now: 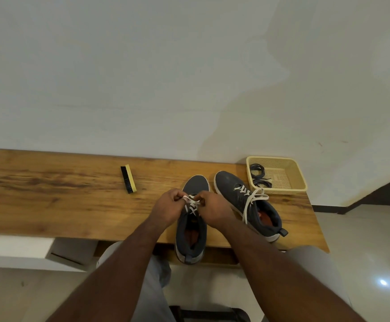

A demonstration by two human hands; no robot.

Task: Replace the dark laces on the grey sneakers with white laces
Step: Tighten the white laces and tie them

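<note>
Your left hand (167,209) and right hand (213,209) each pinch the white lace (193,202) over the near grey sneaker (191,226), which stands at the worktop (50,194) front edge. The second sneaker (247,203), laced white, sits just right of it. Dark laces (259,175) lie coiled in the yellow basket (289,173); a brush (128,178) lies well to the left.

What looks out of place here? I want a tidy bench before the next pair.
Only small things: the right sneaker's white lace trails loose down its side, and the shoe brush lies on its side, apart from the shoes. The dark laces sit coiled in the basket.
</note>
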